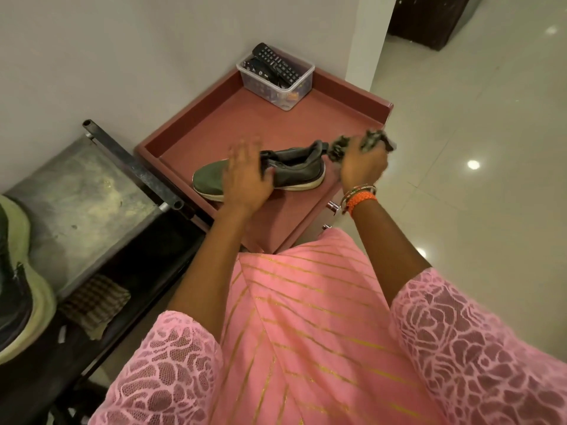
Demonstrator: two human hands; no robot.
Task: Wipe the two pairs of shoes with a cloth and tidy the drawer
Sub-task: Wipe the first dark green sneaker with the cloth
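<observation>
Green shoe (260, 176) lies on the counter (214, 124), left hand (245, 176) gripping it, right hand (362, 164) clutching the cloth (368, 141); wiping looks unfinished, drawer untidied.

A green shoe (260, 176) with a dark grey collar and heel and a white sole lies on its side on the reddish-brown top of the drawer unit (214, 118), near the front edge, its toe pointing left and its heel to the right. A dark, crumpled cloth (362, 142) is bunched up just beside the heel, above the unit's right front corner; it is motion-blurred. At the far left edge, another dark shoe (18, 271) with a pale green sole is partly in view, well apart from the first.
</observation>
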